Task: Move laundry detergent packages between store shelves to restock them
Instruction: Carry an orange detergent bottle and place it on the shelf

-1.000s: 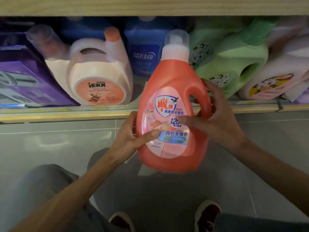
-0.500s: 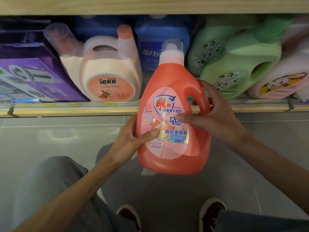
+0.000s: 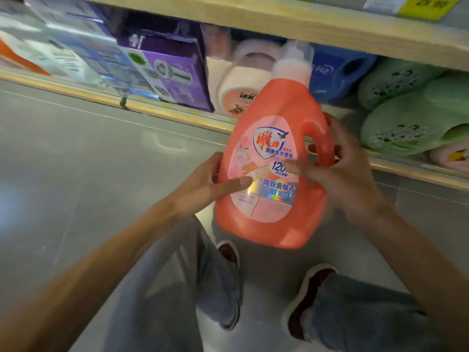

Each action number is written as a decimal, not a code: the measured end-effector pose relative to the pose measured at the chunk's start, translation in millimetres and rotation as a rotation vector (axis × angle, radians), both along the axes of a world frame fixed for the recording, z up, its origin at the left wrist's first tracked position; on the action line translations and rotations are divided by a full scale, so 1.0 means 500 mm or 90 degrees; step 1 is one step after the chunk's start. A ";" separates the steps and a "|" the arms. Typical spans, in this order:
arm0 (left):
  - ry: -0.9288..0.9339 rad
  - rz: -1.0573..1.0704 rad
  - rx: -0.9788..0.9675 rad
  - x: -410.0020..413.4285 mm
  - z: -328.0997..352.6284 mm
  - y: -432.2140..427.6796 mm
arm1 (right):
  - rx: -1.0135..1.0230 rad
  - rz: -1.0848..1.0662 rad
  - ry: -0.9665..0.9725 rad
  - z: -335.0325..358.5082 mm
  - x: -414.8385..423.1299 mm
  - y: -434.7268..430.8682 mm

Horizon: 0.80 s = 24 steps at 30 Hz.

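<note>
An orange-pink detergent bottle with a pale cap and a pink label hangs upright in front of the bottom shelf. My left hand grips its left side, thumb across the label. My right hand holds the handle side, fingers curled behind the handle and thumb on the label. On the shelf behind lie a cream bottle, a blue bottle, green bottles and a pink bottle.
Purple boxes and blue-white boxes fill the shelf's left part. A wooden shelf board with a yellow price tag runs overhead. Grey tiled floor lies below, with my knees and dark shoes on it.
The view has swung to the left and tilted, so the shelf now slants. The bottle stays in both hands, held slightly more to the right in view.
</note>
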<state>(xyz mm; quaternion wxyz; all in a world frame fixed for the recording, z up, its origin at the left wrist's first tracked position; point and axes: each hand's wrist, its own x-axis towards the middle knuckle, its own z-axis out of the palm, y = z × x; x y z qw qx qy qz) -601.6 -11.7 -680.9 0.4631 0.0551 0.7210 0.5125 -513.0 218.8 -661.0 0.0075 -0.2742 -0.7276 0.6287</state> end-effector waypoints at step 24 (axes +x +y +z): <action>0.063 0.201 -0.049 0.094 0.840 -0.260 | -0.060 0.192 0.036 0.824 -0.051 -0.225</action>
